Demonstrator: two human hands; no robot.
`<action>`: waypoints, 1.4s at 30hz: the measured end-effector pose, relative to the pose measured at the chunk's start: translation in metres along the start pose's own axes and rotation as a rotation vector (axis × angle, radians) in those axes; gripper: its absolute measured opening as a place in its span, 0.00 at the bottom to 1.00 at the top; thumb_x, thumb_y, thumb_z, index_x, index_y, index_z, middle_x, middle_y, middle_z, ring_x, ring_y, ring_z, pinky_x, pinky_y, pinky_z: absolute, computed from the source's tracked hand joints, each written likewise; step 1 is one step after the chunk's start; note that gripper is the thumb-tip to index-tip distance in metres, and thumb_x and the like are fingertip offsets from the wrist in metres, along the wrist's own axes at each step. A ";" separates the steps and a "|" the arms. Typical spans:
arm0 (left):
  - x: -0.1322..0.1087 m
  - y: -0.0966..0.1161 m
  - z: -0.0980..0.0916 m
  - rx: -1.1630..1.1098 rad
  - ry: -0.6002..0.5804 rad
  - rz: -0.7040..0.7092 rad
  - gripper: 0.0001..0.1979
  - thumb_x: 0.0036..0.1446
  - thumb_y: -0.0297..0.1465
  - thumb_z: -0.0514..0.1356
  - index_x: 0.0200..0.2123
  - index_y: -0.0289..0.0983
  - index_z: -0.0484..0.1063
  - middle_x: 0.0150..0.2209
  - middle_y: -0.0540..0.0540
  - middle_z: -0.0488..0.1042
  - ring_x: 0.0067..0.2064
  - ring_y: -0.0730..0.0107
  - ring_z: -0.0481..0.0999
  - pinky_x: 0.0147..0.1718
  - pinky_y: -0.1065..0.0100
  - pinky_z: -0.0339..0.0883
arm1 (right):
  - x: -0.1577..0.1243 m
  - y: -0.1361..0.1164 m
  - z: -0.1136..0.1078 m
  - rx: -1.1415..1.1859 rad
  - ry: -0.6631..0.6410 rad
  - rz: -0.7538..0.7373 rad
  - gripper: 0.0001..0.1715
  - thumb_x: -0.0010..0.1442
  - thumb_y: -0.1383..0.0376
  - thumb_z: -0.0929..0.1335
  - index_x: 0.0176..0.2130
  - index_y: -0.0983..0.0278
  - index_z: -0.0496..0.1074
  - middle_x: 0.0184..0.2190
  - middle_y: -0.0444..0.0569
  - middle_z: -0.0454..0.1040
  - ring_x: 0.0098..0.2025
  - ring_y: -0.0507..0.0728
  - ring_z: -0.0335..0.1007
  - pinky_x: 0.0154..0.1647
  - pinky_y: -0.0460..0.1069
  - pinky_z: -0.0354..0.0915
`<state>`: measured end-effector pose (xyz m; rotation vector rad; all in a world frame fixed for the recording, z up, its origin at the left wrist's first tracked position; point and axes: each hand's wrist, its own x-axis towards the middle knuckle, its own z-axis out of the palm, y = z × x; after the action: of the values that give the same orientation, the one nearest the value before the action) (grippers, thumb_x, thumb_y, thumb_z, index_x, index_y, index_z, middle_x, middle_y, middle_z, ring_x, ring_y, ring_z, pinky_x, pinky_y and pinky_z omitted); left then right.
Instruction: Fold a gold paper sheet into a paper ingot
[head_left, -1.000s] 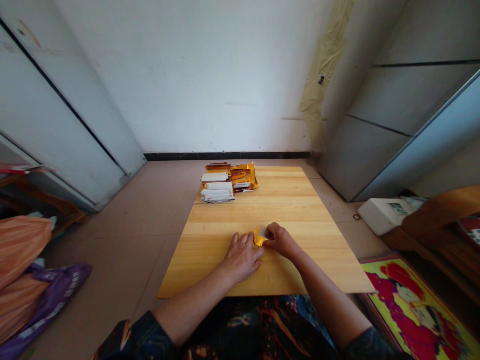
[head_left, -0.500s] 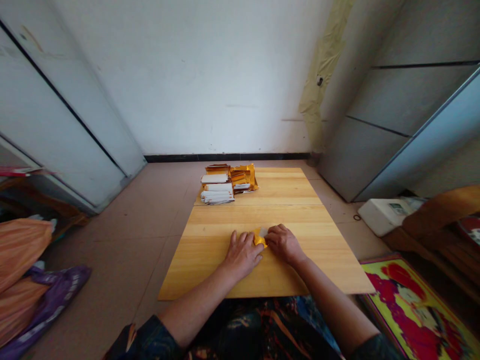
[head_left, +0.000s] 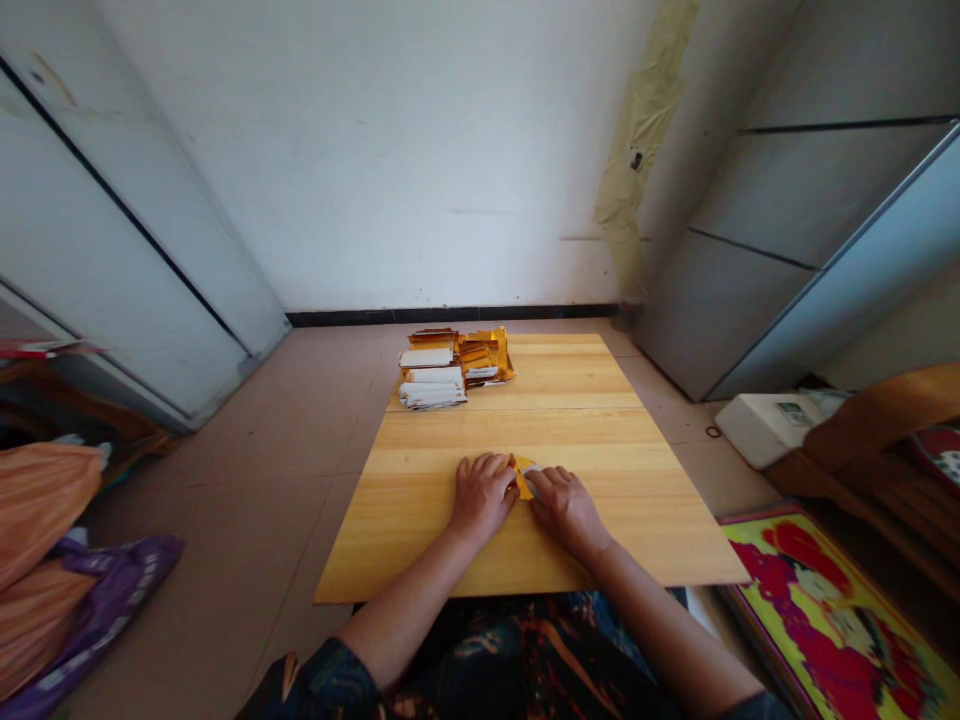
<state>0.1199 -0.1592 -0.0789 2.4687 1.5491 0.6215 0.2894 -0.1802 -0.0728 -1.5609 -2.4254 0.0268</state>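
Left hand [head_left: 484,497] and right hand [head_left: 566,512], seen from the head view, curl in on a folded gold foil paper [head_left: 522,476] between them on the wooden surface [head_left: 405,535]. It should handle light, thin and easily creased, so is best held by its folded edges.
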 end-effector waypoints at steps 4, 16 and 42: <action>-0.001 -0.001 0.003 0.013 0.058 0.017 0.06 0.53 0.29 0.63 0.36 0.41 0.73 0.48 0.45 0.72 0.54 0.57 0.65 0.53 0.51 0.54 | -0.004 0.007 0.006 -0.011 0.067 -0.119 0.08 0.63 0.66 0.65 0.41 0.58 0.74 0.34 0.49 0.71 0.38 0.56 0.62 0.39 0.49 0.55; 0.000 -0.007 0.010 0.010 0.045 0.220 0.06 0.61 0.28 0.56 0.35 0.39 0.74 0.37 0.46 0.75 0.45 0.64 0.70 0.43 0.60 0.60 | -0.012 -0.001 0.014 -0.016 0.126 -0.096 0.08 0.62 0.68 0.65 0.39 0.59 0.74 0.42 0.49 0.73 0.41 0.57 0.62 0.41 0.51 0.55; -0.003 -0.023 0.008 -0.162 0.017 0.165 0.11 0.56 0.22 0.57 0.30 0.43 0.76 0.44 0.51 0.78 0.47 0.67 0.72 0.47 0.60 0.60 | -0.018 0.038 0.010 0.161 0.052 -0.214 0.11 0.59 0.61 0.69 0.44 0.54 0.76 0.51 0.51 0.70 0.48 0.59 0.64 0.48 0.55 0.57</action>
<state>0.1033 -0.1505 -0.0946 2.4895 1.2534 0.7630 0.3280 -0.1788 -0.0920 -1.2138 -2.4683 0.1357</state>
